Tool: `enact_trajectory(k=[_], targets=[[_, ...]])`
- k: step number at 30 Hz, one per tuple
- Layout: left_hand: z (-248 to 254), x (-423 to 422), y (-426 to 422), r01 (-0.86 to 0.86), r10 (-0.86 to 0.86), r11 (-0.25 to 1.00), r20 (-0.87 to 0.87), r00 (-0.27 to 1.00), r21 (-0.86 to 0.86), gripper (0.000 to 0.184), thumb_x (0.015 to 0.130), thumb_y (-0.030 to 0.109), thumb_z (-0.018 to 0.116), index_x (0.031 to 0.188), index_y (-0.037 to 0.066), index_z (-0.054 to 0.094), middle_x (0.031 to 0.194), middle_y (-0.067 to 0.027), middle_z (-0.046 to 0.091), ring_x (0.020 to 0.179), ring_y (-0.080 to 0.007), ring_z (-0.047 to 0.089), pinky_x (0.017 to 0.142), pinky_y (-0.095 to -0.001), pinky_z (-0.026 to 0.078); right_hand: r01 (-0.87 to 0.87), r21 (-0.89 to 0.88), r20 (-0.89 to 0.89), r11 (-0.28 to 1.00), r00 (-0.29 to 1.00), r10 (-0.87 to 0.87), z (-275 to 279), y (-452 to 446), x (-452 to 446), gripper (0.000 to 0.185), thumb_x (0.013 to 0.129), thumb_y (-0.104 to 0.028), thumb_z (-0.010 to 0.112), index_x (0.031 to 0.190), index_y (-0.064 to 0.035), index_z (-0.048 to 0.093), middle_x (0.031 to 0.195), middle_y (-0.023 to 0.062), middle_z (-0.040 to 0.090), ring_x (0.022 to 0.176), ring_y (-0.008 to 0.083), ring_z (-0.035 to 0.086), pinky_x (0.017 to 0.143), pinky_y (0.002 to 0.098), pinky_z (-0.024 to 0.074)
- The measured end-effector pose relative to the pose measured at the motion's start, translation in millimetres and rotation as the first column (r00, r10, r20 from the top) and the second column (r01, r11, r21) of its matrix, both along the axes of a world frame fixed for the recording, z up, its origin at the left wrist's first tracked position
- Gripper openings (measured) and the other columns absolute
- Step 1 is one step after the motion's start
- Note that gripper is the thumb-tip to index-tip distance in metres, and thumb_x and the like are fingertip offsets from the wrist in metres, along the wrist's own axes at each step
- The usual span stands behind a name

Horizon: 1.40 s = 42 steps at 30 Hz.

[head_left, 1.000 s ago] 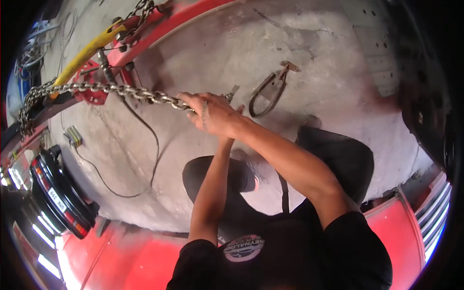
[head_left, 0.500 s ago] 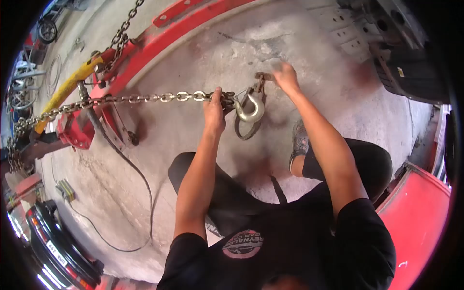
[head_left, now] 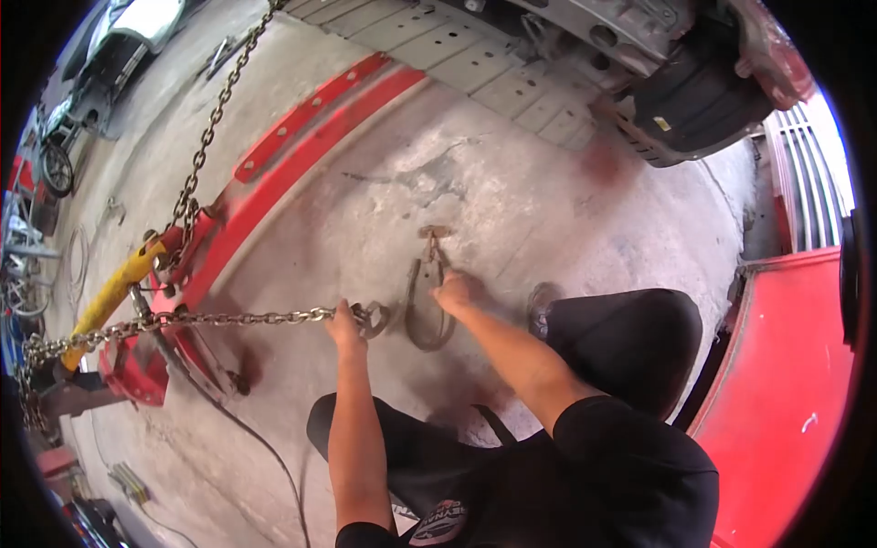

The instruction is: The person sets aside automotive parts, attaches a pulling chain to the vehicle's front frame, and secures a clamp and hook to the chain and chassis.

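Chain point(head_left: 237, 320) in left hand point(head_left: 343, 327), right hand point(head_left: 454, 294) at loop point(head_left: 429, 343), grip unclear, open floor point(head_left: 539, 210) ahead

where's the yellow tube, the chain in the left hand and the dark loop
yellow tube point(head_left: 113, 294): head view, middle of its length
chain point(head_left: 248, 319): head view, links midway along
dark loop point(head_left: 428, 344): head view, bottom of its curve
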<state>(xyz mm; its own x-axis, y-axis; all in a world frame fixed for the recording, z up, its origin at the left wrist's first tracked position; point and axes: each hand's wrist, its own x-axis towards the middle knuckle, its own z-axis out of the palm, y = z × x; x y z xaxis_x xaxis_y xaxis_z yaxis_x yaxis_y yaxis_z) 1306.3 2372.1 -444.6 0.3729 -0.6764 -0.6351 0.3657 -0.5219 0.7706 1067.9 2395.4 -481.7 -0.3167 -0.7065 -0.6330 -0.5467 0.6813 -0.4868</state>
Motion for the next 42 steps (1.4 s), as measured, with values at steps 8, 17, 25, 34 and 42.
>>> enact_trajectory(k=[8,17,25,34,42], targets=[[-67.2,21.9,-15.9,-0.047,0.042,0.998,0.112,0.993,0.037,0.012,0.077,0.003,0.058,0.077,-0.007,0.053,0.072,-0.0095,0.058,0.06,-0.0226,0.058,0.055,-0.0385,0.047,0.047,-0.05,-0.039,0.998,0.998,-0.049,-30.1,41.7,-44.5,0.05,0.076,-0.019,0.062,0.119,0.004,0.053,0.115,0.0272,0.06,0.111,0.0412,0.057,0.095,0.0435,0.0456],[-80.2,-2.9,-38.5,-0.065,-0.054,0.963,0.421,0.905,0.262,0.051,0.076,0.018,0.064,0.108,-0.018,0.047,0.098,-0.0321,0.059,0.087,-0.0394,0.064,0.078,-0.0451,0.053,-0.109,-0.196,-0.191,0.975,0.979,0.071,101.3,40.7,-106.9,0.04,0.07,-0.012,0.069,0.104,0.0076,0.058,0.093,0.027,0.064,0.088,0.038,0.065,0.077,0.0418,0.0508],[-24.7,-33.9,-36.6,0.361,-0.305,0.93,0.688,0.659,0.066,0.069,0.083,0.03,0.063,0.133,-0.011,0.038,0.12,-0.0318,0.054,0.106,-0.0393,0.059,0.083,-0.0464,0.052,-0.042,-0.3,0.055,0.953,0.997,0.062,250.0,41.3,-115.5,0.028,0.072,-0.01,0.064,0.095,0.0056,0.058,0.08,0.0199,0.063,0.068,0.0276,0.063,0.063,0.0392,0.0513],[125.6,-147.7,43.6,0.697,-0.752,0.643,-0.091,0.653,-0.316,0.063,0.096,0.037,0.055,0.138,-0.006,0.039,0.12,-0.0184,0.059,0.104,-0.0236,0.059,0.086,-0.0367,0.049,-0.115,-0.36,0.088,0.926,0.984,0.156,215.1,53.5,-90.6,0.038,0.07,-0.014,0.07,0.099,0.0048,0.054,0.079,0.0148,0.06,0.07,0.0216,0.06,0.06,0.037,0.0486],[157.1,-170.0,37.5,0.651,-0.583,0.692,0.29,0.759,-0.312,0.027,0.096,0.026,0.059,0.1,-0.001,0.06,0.064,0.0033,0.05,0.057,-0.005,0.04,0.049,-0.0247,0.032,-0.505,-0.521,-0.135,0.688,0.845,0.518,250.0,-8.9,-172.8,0.035,0.087,-0.033,0.066,0.097,0.0006,0.063,0.067,0.0115,0.061,0.063,0.0163,0.059,0.059,0.0355,0.0477]])
